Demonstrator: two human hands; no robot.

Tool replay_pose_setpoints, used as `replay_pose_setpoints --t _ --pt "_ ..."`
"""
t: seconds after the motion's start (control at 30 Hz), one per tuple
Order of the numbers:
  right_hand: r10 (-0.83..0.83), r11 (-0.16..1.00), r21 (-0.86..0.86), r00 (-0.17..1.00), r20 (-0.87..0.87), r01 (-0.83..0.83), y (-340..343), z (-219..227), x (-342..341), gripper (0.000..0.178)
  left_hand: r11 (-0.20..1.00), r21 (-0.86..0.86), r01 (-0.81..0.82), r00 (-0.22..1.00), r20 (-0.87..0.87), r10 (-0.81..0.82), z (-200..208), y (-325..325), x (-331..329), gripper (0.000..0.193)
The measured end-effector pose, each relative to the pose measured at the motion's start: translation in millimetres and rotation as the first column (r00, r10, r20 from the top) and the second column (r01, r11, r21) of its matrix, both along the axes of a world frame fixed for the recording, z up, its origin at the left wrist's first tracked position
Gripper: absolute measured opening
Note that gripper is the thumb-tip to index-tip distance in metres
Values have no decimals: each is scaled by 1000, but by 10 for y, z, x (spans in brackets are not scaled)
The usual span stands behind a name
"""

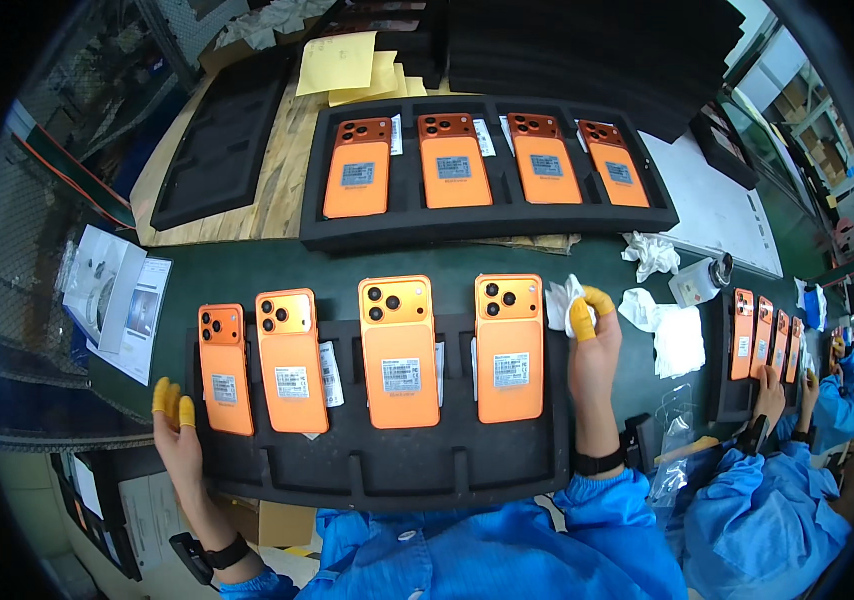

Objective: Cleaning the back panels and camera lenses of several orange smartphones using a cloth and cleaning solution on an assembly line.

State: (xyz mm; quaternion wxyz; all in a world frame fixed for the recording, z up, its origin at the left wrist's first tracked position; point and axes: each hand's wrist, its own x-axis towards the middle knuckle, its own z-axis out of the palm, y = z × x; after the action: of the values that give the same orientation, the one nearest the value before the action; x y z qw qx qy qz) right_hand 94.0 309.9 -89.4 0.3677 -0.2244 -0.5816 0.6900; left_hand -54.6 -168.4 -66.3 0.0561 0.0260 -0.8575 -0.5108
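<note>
Several orange smartphones lie back-up in a black foam tray (417, 478) in front of me. The far-left phone (227, 360), the one beside it (289, 350), a third phone (399, 365) and the far-right phone (509, 360) each bear a pale label below the camera block. My right hand (595, 350), with yellow finger cots, pinches a crumpled white wipe (565, 305) just right of the far-right phone. At the tray's left edge, my left hand (179, 440) has its yellow-tipped fingers stretched out and holds nothing. Whether it touches the tray I cannot tell.
Behind stands another foam tray (492, 222) with orange phones. Left of it lies a vacant black tray (217, 150). White cloths (680, 340) and a bottle (695, 283) sit at right. A co-worker (762, 510) handles phones in a further tray. Printed sheets (117, 300) lie left.
</note>
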Motion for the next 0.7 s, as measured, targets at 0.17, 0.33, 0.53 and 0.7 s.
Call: replay_pose_setpoints --t 0.17,0.33,0.53,0.7 --pt "55 994 -97 998 -43 -59 47 -70 -59 21 999 3 48 999 -13 -48 -35 204 75 44" --pt "7 998 -61 999 39 -5 139 -9 284 21 996 38 79 997 0 -79 -4 259 232 45" --pt "-57 885 461 969 239 -62 249 440 260 14 819 -480 316 834 -270 -481 804 1416 693 41" --pt "-19 512 786 910 414 -347 -112 544 -22 17 193 -654 731 171 -98 -980 436 2548 1124 37"
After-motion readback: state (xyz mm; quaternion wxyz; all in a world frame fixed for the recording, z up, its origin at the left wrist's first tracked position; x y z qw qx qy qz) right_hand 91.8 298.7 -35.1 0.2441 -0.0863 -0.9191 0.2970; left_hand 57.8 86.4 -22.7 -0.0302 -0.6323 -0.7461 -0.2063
